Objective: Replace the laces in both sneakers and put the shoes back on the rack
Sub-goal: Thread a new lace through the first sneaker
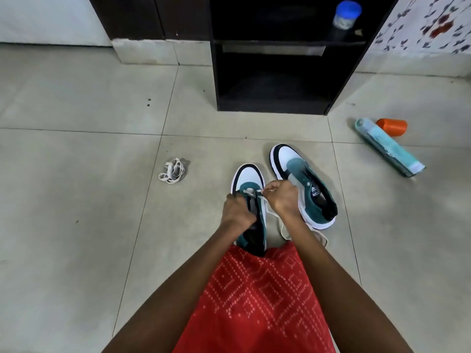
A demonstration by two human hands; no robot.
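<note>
Two white, teal and black sneakers stand on the tiled floor. My left hand (237, 212) grips the tongue side of the near sneaker (248, 178). My right hand (280, 197) pinches the end of a white lace (281, 229) at the lowest eyelets; the lace trails over the floor behind my wrist. The second sneaker (305, 184) stands to the right, without a lace. A bundled white lace (172, 170) lies on the floor to the left. The dark shoe rack (277, 72) stands beyond the shoes.
A teal spray can (387, 146) and an orange cap (392, 126) lie on the floor at right. A blue-lidded jar (346, 15) sits on the rack's upper shelf. My red patterned garment (257, 296) fills the lower middle.
</note>
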